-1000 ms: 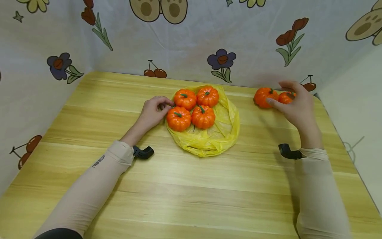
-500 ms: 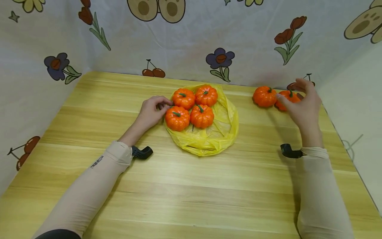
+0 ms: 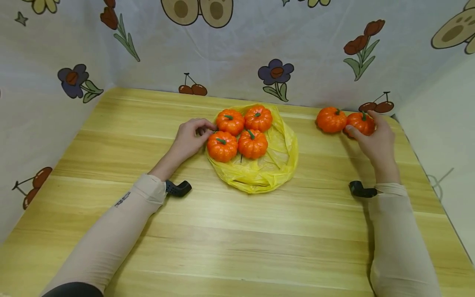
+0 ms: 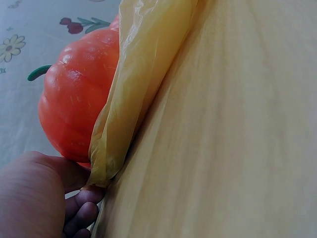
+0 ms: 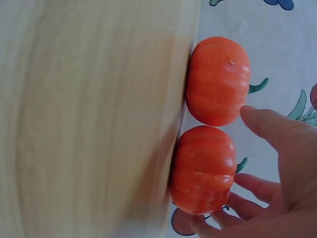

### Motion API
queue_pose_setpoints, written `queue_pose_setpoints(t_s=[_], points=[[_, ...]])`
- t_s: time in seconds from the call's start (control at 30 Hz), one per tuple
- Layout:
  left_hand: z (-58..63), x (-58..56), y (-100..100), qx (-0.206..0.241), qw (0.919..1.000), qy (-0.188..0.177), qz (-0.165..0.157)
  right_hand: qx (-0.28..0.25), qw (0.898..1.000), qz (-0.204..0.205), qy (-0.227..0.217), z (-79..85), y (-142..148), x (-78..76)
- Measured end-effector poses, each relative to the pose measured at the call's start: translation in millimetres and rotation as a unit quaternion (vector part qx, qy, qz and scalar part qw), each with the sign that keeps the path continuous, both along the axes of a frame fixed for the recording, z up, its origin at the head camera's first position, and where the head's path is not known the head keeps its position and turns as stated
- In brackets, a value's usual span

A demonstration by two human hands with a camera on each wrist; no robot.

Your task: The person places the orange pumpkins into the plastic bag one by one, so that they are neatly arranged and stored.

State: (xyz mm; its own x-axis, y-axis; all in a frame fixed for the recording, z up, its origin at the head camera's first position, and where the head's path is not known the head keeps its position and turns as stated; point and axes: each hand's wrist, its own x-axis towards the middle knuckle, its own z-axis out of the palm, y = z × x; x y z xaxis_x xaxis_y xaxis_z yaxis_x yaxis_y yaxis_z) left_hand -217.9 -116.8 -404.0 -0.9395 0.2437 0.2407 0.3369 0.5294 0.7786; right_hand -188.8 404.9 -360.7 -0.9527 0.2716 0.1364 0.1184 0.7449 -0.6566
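My left hand (image 3: 190, 138) pinches the edge of a yellow plastic bag (image 3: 278, 159); the left wrist view shows the bag's gathered edge (image 4: 101, 171) between thumb and fingers. Several orange toy pumpkins (image 3: 222, 146) with green stems sit on the bag's left and back part. At the back right of the table, my right hand (image 3: 380, 142) spreads its thumb and fingers around the right-hand pumpkin (image 3: 360, 123). In the right wrist view the fingers lie behind that pumpkin (image 5: 203, 171), while the thumb overlaps the edge of the neighbouring pumpkin (image 5: 218, 82).
The second pumpkin (image 3: 330, 120) stands right beside the one at my right hand. A wooden table (image 3: 237, 243) lies under everything. Printed cloth (image 3: 230, 62) hangs along the back edge, and a pale wall (image 3: 445, 123) stands at the right.
My right hand has moved right from over both loose pumpkins and lowered around the right-hand one. The left hand stays at the bag's edge.
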Motion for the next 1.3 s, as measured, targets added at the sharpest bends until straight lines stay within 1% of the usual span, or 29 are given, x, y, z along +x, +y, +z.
queue_pose_setpoints(t_s=[0.13, 0.3, 0.4, 0.63, 0.77, 1.07, 1.3], points=[[0.3, -0.9, 1, -0.003, 1.0000, 0.001, 0.000, -0.006, 1.000, -0.011, -0.004, -2.7, 3, 1.2], [1.2, -1.5, 2, -0.004, 1.0000, 0.002, 0.000, -0.017, 0.999, -0.045, -0.003, -5.9, 4, 1.0], [1.7, -1.5, 1, -0.005, 1.0000, 0.002, 0.001, -0.021, 0.998, -0.056, -0.003, -8.3, 4, 0.2], [2.8, -1.2, 1, -0.005, 1.0000, -0.001, 0.001, -0.022, 0.998, -0.050, -0.010, -11.3, 4, -0.9], [2.6, -0.9, 2, -0.003, 1.0000, -0.004, 0.000, -0.026, 0.998, -0.058, -0.014, -12.3, 4, -1.1], [1.4, -0.5, 2, -0.002, 1.0000, 0.000, 0.003, -0.031, 0.994, -0.103, 0.019, -10.9, 0, -2.6], [0.8, -0.5, 1, 0.000, 1.0000, -0.004, 0.002, -0.055, 0.989, -0.126, 0.046, -2.2, -6, -0.6]])
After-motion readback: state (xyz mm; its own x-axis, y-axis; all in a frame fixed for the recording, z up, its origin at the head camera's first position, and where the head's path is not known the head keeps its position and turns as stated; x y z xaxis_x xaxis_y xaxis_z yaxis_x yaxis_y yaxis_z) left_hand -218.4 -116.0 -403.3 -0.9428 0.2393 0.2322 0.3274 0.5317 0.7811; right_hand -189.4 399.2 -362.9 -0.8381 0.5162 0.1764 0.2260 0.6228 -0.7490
